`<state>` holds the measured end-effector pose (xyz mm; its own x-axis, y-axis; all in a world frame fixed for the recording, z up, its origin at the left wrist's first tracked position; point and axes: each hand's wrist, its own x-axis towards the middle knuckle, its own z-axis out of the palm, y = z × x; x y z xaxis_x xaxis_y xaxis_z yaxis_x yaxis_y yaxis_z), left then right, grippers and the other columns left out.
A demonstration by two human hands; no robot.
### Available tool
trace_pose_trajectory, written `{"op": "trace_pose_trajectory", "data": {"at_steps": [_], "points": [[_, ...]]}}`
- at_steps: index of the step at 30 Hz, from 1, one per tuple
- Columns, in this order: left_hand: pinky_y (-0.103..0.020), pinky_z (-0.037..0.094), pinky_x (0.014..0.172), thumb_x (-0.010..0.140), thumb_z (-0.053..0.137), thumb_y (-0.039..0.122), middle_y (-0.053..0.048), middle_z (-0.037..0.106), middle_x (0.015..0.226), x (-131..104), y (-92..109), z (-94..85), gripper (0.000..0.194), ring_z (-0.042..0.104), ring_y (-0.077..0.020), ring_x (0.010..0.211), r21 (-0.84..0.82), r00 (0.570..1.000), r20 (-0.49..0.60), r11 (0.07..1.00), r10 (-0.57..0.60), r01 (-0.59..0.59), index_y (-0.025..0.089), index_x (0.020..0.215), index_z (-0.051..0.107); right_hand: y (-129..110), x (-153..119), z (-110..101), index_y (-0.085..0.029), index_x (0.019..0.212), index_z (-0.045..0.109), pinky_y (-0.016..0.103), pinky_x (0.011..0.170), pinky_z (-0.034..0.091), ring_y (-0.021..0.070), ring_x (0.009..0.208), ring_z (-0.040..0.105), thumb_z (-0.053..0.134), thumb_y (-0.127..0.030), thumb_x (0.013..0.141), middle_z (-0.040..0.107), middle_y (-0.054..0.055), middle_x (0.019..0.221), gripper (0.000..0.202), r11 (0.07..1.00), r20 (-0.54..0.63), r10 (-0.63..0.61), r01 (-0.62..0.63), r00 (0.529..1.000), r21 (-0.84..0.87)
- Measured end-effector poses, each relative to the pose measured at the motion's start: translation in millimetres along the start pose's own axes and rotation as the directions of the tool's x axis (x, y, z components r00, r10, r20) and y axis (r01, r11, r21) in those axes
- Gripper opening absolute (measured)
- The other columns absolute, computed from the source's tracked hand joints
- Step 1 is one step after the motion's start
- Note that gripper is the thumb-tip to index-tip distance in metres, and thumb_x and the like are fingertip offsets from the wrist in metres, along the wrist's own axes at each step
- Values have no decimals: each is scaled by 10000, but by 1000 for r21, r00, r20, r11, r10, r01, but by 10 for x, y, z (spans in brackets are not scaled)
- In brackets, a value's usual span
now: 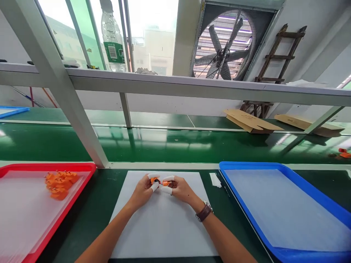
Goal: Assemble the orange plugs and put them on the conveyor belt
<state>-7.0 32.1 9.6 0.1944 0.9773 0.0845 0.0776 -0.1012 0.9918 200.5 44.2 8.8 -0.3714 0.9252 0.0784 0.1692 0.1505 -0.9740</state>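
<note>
Both hands meet above a white sheet [161, 226] on the green bench. Between the thumb and finger of my left hand [145, 190] is a small orange plastic part [154, 180] with something dark on it. My right hand [179, 188] pinches a small orange connector [166, 183] just to its right. Thin dark and reddish wires seem to run between the two pieces. White finger covers sit on the thumbs and fingertips of both hands. A heap of similar orange parts [60, 183] lies in the red tray at the left.
The red tray [90, 168] stands left, a blue tray [246, 166] with a pale liner right. A white scrap [215, 180] lies beside the blue tray. Behind run a metal frame rail [175, 86] and a green belt surface [164, 144]. Flattened cardboard [251, 120] rests at the back right.
</note>
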Motion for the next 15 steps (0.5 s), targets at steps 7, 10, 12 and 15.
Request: {"op": "trace_pose_trajectory", "data": {"at_steps": [7, 10, 12, 15], "points": [[-419, 536, 1007, 824, 735, 378, -96, 670, 1216, -38, -65, -43, 255, 664, -246, 1120, -18, 995, -57, 997, -82, 81, 196, 971, 634, -66, -27, 59, -226, 1007, 732, 336, 844, 564, 185, 924, 669, 769, -317, 799, 669, 53, 1086, 230, 976, -64, -98, 109, 993, 190], [-432, 538, 1020, 856, 709, 371, -99, 663, 1218, -62, -80, -40, 243, 665, -247, 1127, -23, 993, -87, 997, -77, 76, 196, 1006, 632, -77, -47, 96, -212, 954, 719, 357, 894, 565, 201, 974, 684, 756, -300, 817, 681, 58, 1080, 167, 961, -73, -66, 83, 995, 265], [-433, 542, 1021, 895, 666, 354, -94, 639, 1249, -78, -98, -30, 292, 657, -241, 1145, 27, 994, -101, 999, -37, 40, 219, 1149, 618, -58, -56, 127, -204, 1023, 689, 381, 928, 562, 212, 998, 693, 764, -289, 810, 704, 65, 1072, 242, 946, -85, 26, 3, 996, 324], [-411, 555, 1001, 955, 572, 314, -90, 578, 1314, -96, -108, -26, 390, 621, -228, 1193, 184, 996, -43, 980, 79, -70, 278, 1343, 546, -18, -68, 172, -185, 1136, 632, 409, 928, 570, 226, 992, 706, 789, -269, 775, 729, 79, 1049, 403, 922, -62, 171, -137, 983, 363]]}}
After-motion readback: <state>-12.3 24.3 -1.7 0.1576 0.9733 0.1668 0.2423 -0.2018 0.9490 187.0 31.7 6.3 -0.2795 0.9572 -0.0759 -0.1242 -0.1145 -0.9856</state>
